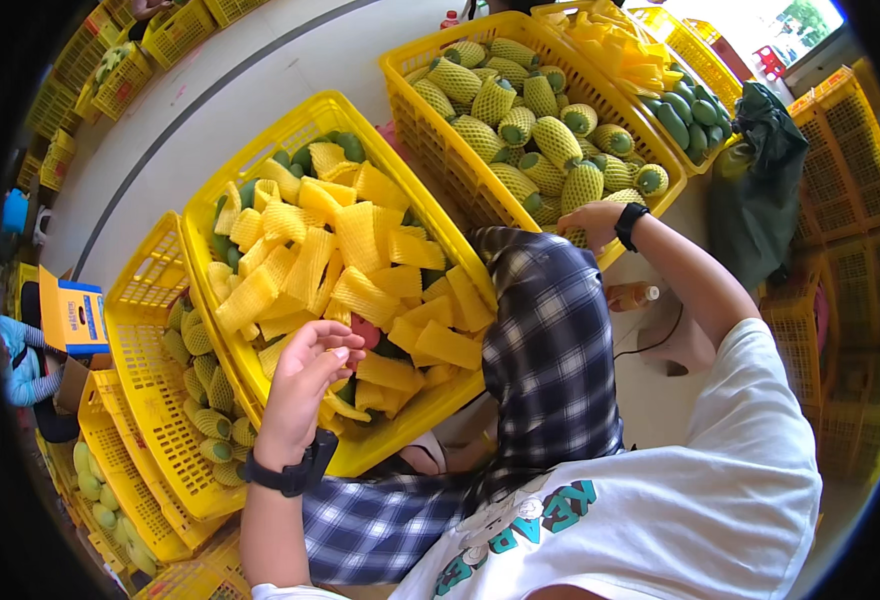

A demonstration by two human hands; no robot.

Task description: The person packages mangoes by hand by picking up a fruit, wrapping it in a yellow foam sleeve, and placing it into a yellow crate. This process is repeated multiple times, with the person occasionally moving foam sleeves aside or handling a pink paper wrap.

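Note:
My left hand [318, 367] is raised over the near side of a yellow plastic crate [440, 255], its fingers loosely curled and nothing visible in them. Loose yellow foam net sleeves [312, 255] lie heaped in that crate on top of green mangoes [349, 146]. A small red object [365, 330] shows among the sleeves beyond my fingertips. My right hand [596, 222] reaches into the near corner of a second yellow crate [455, 176], filled with net-sleeved mangoes [556, 142]. It touches a sleeved mango [576, 237] there; its fingers are partly hidden, so a grip is unclear.
Left of the sleeve crate, another crate [136, 322] holds sleeved mangoes. A further crate at upper right holds sleeves and bare mangoes [684, 116]. A dark green bag [755, 187] and a bottle [630, 296] are at right. A person's striped sleeve [42, 386] shows at far left.

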